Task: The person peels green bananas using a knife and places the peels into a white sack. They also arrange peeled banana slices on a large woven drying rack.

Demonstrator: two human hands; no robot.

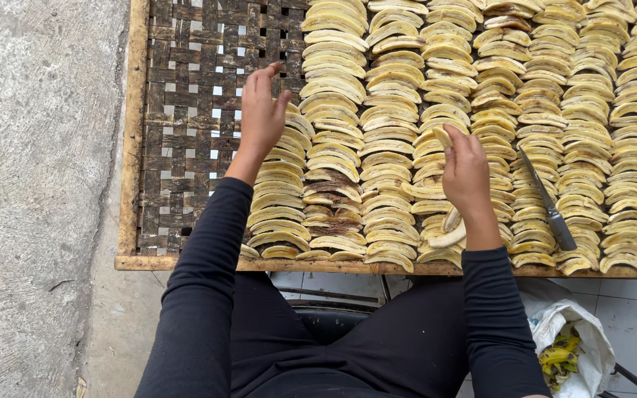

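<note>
Rows of yellow banana slices overlap in columns on a woven bamboo drying tray. My left hand is over the top end of the leftmost column, fingers apart, holding nothing that I can see. My right hand hovers over a middle column and pinches one banana slice between thumb and fingers. A knife with a grey handle lies on the slices just right of my right hand.
The tray's wooden front rim runs along my lap. Its left part is bare weave. A concrete floor lies to the left. A white bag with yellow banana peels sits on tiles at lower right.
</note>
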